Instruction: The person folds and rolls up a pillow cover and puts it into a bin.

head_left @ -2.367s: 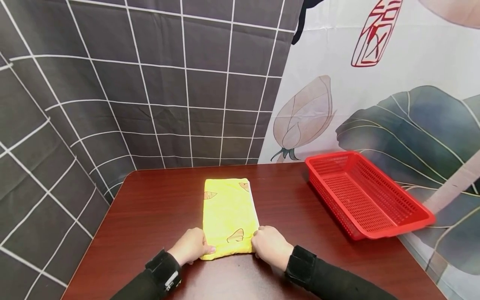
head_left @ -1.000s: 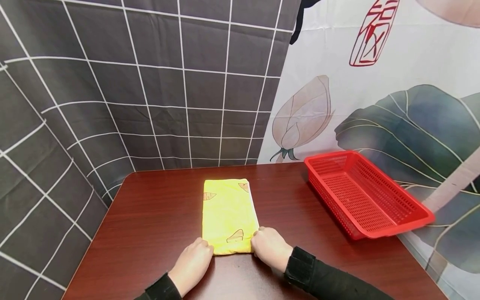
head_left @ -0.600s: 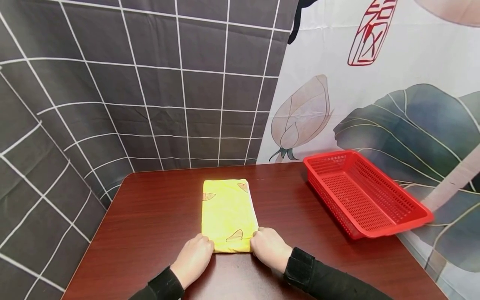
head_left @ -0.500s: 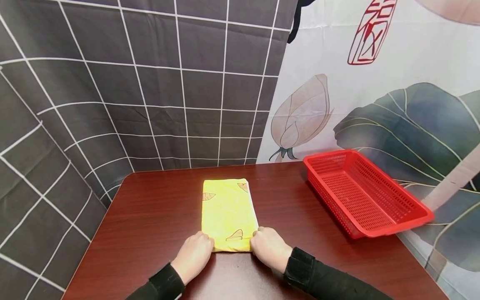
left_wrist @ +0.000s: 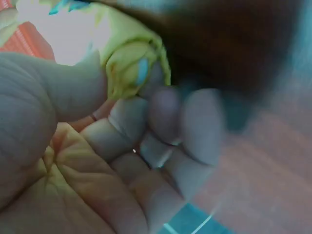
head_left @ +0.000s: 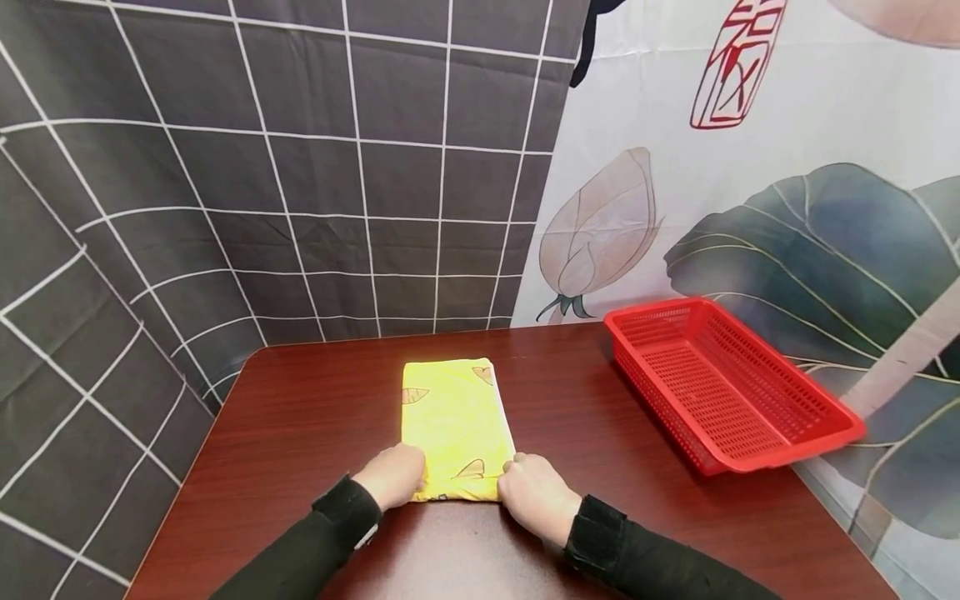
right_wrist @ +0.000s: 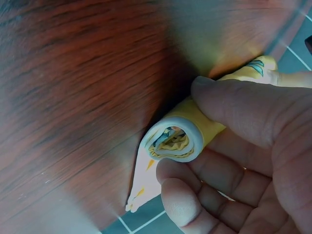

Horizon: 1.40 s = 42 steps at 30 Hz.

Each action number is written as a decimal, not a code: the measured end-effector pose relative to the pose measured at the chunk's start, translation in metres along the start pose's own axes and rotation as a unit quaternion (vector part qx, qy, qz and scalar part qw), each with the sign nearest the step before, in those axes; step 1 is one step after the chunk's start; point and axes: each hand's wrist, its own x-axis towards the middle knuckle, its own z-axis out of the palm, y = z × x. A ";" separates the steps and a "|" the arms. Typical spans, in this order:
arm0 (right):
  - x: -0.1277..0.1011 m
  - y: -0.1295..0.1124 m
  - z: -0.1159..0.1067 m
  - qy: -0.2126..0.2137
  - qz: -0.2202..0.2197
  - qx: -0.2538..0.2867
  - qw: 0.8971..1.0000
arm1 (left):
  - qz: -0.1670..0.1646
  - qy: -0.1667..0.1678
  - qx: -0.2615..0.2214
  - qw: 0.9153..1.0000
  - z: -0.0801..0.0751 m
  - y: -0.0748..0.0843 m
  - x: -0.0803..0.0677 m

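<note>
Yellow towel (head_left: pixel 457 429) | rolled near end | both grips pinch it: left hand (head_left: pixel 392 477), right hand (head_left: pixel 529 497)

We cannot see the near end of the yellow cloth (head_left: pixel 456 417) from above; our two hands cover it. The left wrist picture is blurry. The table's (head_left: pixel 300 433) near edge is cut off.

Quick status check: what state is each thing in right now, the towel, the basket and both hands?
Towel: folded into a long strip, flat on the table, near end rolled up.
Basket: upright, nothing inside.
Left hand: grips the roll's left end.
Right hand: grips the roll's right end.
</note>
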 end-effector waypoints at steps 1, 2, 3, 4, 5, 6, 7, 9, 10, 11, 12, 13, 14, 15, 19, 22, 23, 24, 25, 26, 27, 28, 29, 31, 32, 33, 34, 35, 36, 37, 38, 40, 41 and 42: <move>0.000 -0.001 0.000 -0.001 -0.001 -0.001 1.000 | -0.018 -0.002 0.003 1.000 -0.001 0.000 0.002; 0.000 -0.001 -0.001 -0.002 -0.001 -0.003 1.000 | -0.044 -0.010 0.006 0.999 -0.009 0.006 -0.001; 0.001 -0.001 -0.001 -0.002 -0.002 -0.005 1.000 | -0.060 -0.012 0.008 0.998 -0.009 0.005 0.001; 0.001 -0.002 -0.001 -0.003 -0.002 -0.007 1.000 | -0.072 -0.014 0.010 0.997 -0.010 0.003 0.002; 0.001 -0.002 -0.001 -0.004 -0.002 -0.006 1.000 | -0.083 -0.016 0.010 0.996 -0.011 0.002 0.003; 0.000 -0.002 -0.001 -0.007 -0.002 -0.007 1.000 | -0.092 -0.018 0.010 0.996 -0.011 0.001 0.003; 0.000 -0.002 -0.001 -0.012 -0.002 -0.006 1.000 | -0.103 -0.021 0.004 0.994 -0.015 0.003 0.002; 0.001 -0.002 0.000 -0.021 -0.001 -0.008 1.000 | -0.106 -0.023 0.008 0.994 -0.018 0.004 0.002; 0.001 -0.003 -0.001 -0.023 0.000 -0.010 1.000 | -0.107 -0.025 0.010 0.994 -0.019 0.004 0.003; 0.001 -0.003 -0.001 -0.025 0.000 -0.012 1.000 | -0.108 -0.027 0.013 0.994 -0.020 0.005 0.003; 0.001 -0.003 -0.001 -0.027 0.001 -0.012 1.000 | -0.109 -0.029 0.016 0.993 -0.021 0.006 0.003; 0.002 -0.003 -0.001 -0.026 0.002 -0.011 1.000 | -0.110 -0.030 0.019 0.993 -0.021 0.007 0.003; 0.002 -0.002 -0.001 -0.024 0.003 -0.012 1.000 | -0.113 -0.032 0.021 0.993 -0.022 0.007 0.003; 0.003 -0.002 -0.002 -0.025 0.006 -0.009 1.000 | -0.113 -0.032 0.023 0.993 -0.023 0.008 0.003; 0.009 0.000 -0.004 -0.047 0.022 0.012 0.999 | -0.117 -0.034 0.023 0.992 -0.024 0.010 0.003; 0.014 0.005 -0.011 -0.103 0.039 0.048 0.993 | -0.114 -0.033 0.021 0.993 -0.024 0.009 0.004; 0.017 0.008 -0.014 -0.124 0.045 0.066 0.989 | -0.112 -0.031 0.022 0.993 -0.023 0.009 0.005; 0.020 0.011 -0.016 -0.148 0.053 0.090 0.983 | -0.110 -0.029 0.022 0.993 -0.023 0.008 0.005; 0.022 0.015 -0.018 -0.171 0.059 0.115 0.977 | -0.107 -0.027 0.022 0.994 -0.022 0.008 0.006; 0.025 0.018 -0.018 -0.191 0.064 0.138 0.970 | -0.101 -0.023 0.028 0.994 -0.020 0.006 0.006; 0.029 0.022 -0.018 -0.208 0.069 0.160 0.962 | -0.099 -0.021 0.028 0.994 -0.020 0.005 0.007; 0.032 0.025 -0.017 -0.224 0.073 0.179 0.955 | -0.098 -0.021 0.028 0.995 -0.019 0.005 0.007; 0.035 0.028 -0.015 -0.239 0.075 0.195 0.948 | -0.095 -0.019 0.028 0.995 -0.018 0.004 0.007; 0.041 0.034 -0.010 -0.262 0.072 0.211 0.939 | -0.096 -0.021 0.025 0.995 -0.018 0.004 0.008; 0.045 0.036 -0.008 -0.272 0.070 0.214 0.935 | -0.097 -0.021 0.025 0.995 -0.018 0.004 0.008; 0.048 0.038 -0.006 -0.283 0.068 0.217 0.932 | -0.102 -0.025 0.018 0.994 -0.020 0.005 0.008; 0.051 0.041 -0.004 -0.292 0.071 0.221 0.928 | -0.105 -0.027 0.018 0.994 -0.021 0.005 0.008; 0.054 0.043 -0.002 -0.298 0.077 0.223 0.925 | -0.108 -0.027 0.019 0.994 -0.021 0.005 0.008; 0.056 0.044 0.000 -0.304 0.085 0.227 0.921 | -0.107 -0.026 0.026 0.994 -0.020 0.004 0.008; 0.058 0.046 0.002 -0.307 0.098 0.227 0.919 | -0.111 -0.026 0.027 0.993 -0.021 0.004 0.008; 0.060 0.047 0.003 -0.310 0.114 0.222 0.917 | -0.114 -0.027 0.027 0.993 -0.021 0.004 0.008; 0.060 0.050 0.006 -0.306 0.147 0.210 0.917 | -0.118 -0.026 0.026 0.992 -0.022 0.004 0.008; 0.059 0.050 0.007 -0.301 0.157 0.205 0.918 | -0.118 -0.025 0.026 0.992 -0.022 0.005 0.007; 0.058 0.050 0.008 -0.293 0.164 0.204 0.920 | -0.119 -0.024 0.025 0.992 -0.022 0.006 0.007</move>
